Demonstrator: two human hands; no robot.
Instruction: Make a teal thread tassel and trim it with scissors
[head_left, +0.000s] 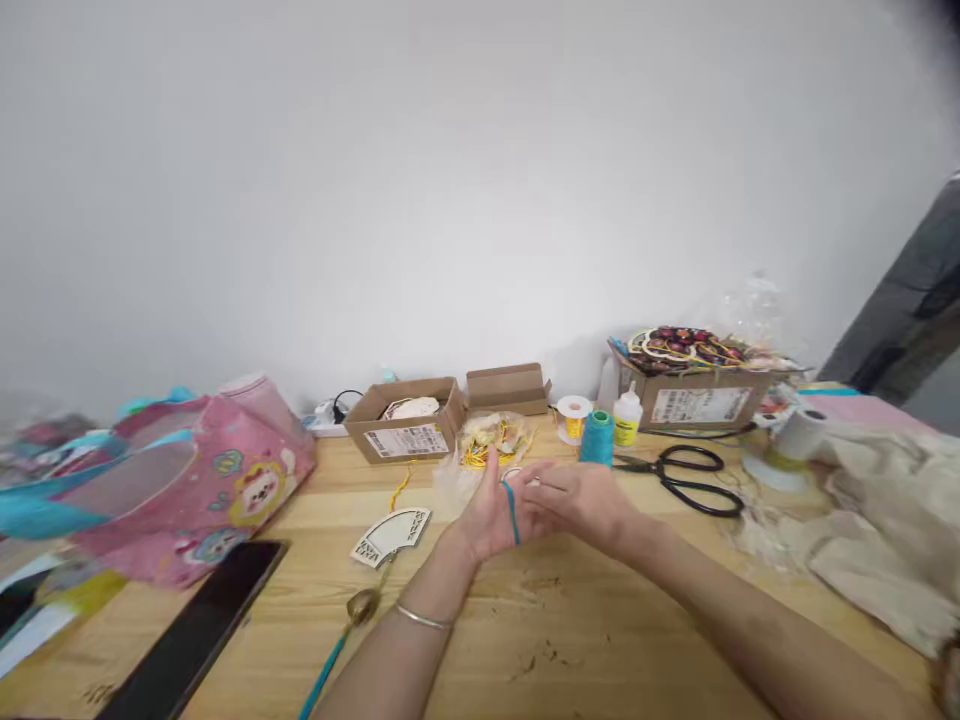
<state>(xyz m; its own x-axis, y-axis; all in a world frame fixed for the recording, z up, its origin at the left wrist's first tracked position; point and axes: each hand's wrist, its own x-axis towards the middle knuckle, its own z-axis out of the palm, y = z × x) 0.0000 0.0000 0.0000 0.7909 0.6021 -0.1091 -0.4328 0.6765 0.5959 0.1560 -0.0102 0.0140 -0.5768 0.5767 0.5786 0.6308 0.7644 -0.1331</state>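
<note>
My left hand (491, 515) is raised over the middle of the wooden table (525, 620), palm turned inward, with a teal cord (512, 510) running across it. A thin metal bangle sits on that wrist. My right hand (581, 497) meets it from the right, fingers pinched at the cord near the left palm. Just left of the hands lies a fan-shaped white cutout (391, 535) with a gold bell (362, 605) and a teal tassel cord (324, 675) trailing toward the near edge.
A teal thread cone (597, 437), a glue bottle (627, 415), black scissors (686, 475) and open cardboard boxes (409, 420) stand behind the hands. A pink patterned bag (202, 480) and dark tablet (199, 630) lie left; beige cloth (870, 530) lies right.
</note>
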